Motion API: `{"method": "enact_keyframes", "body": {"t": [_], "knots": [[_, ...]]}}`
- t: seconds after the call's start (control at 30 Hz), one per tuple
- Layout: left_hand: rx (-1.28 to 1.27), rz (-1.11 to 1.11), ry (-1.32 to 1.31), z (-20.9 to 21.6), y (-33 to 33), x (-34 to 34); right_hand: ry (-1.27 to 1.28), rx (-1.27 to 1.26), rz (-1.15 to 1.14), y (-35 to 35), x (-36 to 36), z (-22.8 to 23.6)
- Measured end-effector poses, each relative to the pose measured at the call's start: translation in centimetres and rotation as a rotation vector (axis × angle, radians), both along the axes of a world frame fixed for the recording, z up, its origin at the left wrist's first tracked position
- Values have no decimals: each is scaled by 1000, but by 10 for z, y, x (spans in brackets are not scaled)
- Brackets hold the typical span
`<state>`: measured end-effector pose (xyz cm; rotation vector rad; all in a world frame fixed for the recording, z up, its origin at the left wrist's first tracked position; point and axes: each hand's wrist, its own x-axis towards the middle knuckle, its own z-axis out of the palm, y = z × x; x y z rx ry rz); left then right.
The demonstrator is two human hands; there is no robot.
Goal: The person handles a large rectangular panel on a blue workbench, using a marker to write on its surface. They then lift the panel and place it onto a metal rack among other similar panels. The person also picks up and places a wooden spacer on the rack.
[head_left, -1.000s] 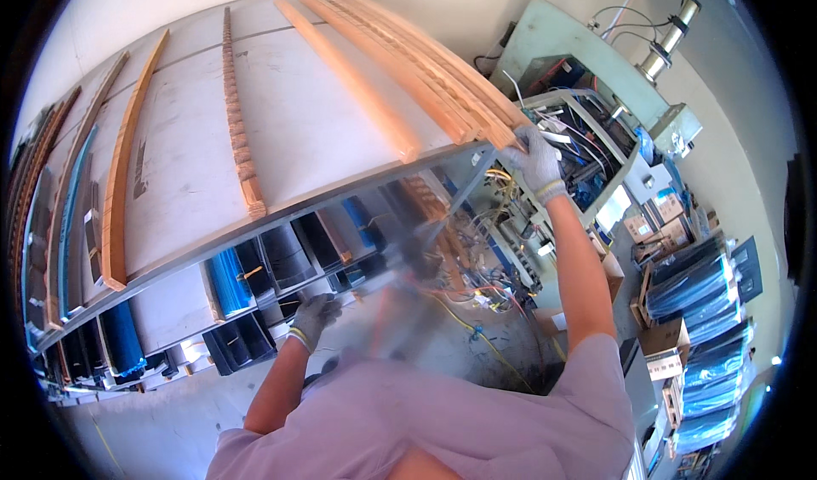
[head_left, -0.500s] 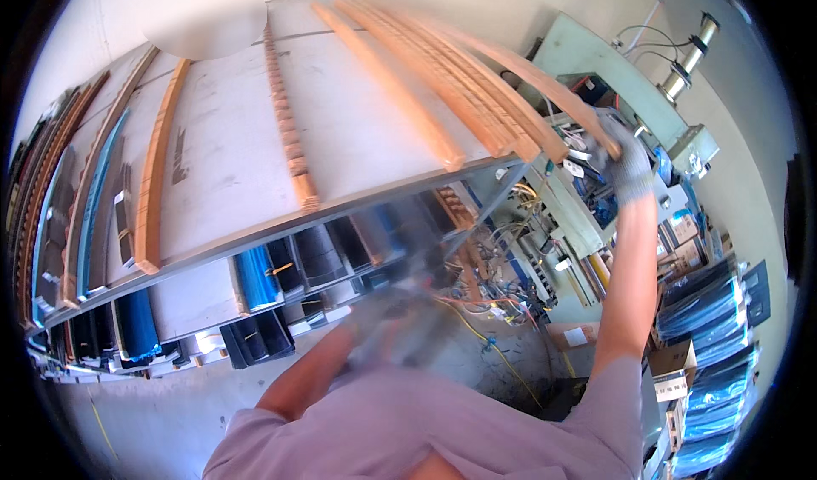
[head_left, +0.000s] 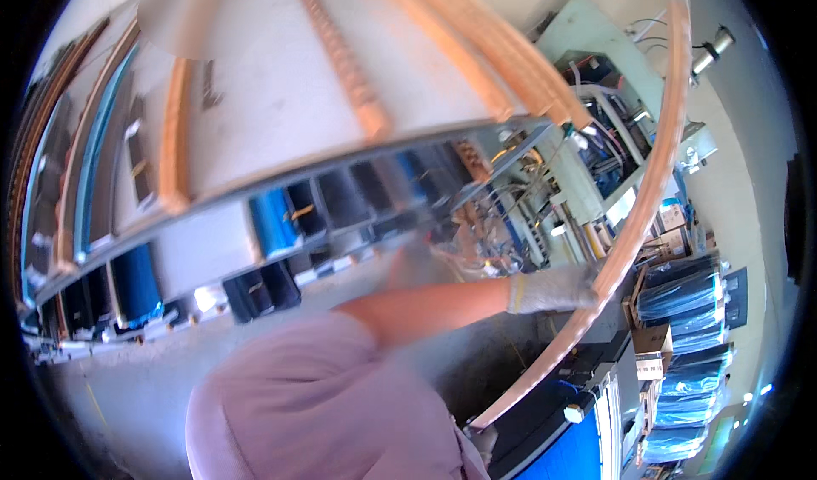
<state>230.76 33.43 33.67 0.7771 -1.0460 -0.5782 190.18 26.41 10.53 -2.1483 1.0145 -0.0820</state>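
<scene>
A long, pinkish-brown wooden moulding [head_left: 647, 195] with a rippled edge rises at a slant on my right, bowed by the lens. My left hand [head_left: 557, 291], in a pale grey work glove, reaches across my body and is closed on it below its middle. At the lower end of the moulding, close to my body, is my gloved right hand [head_left: 483, 440], closed around the tip. Only a little of that hand shows. More orange-brown mouldings [head_left: 455, 46] lie side by side on the white tabletop [head_left: 264, 114], away from both hands.
Shelves beneath the tabletop hold blue and black profiles [head_left: 274, 222]. A pale green machine [head_left: 587, 46] with loose cables stands at the far right. Plastic-wrapped stacks [head_left: 681, 352] and a cardboard box [head_left: 654, 344] are on the right. A black-and-blue unit [head_left: 553, 433] sits beyond my right hand.
My right hand has brought the moulding off the table's right side and down toward my body. My left hand has swung across to the right and closed on it. My view has turned right.
</scene>
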Motion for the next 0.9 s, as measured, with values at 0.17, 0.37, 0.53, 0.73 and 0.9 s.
{"method": "enact_keyframes", "body": {"t": [0.17,0.37,0.53,0.73,0.9], "knots": [[272,-473,256,-85,45,-141,304,-174,-3,90,-163,-59],[624,-426,568,-218,146,-261,498,-195,-12,165,-314,-97],[653,-221,340,-286,282,-320,608,-211,-3,208,-397,-100],[625,204,733,-244,426,-317,551,-378,132,216,-416,-97],[359,697,939,-276,525,-219,-14,-361,610,245,-259,-48]]}}
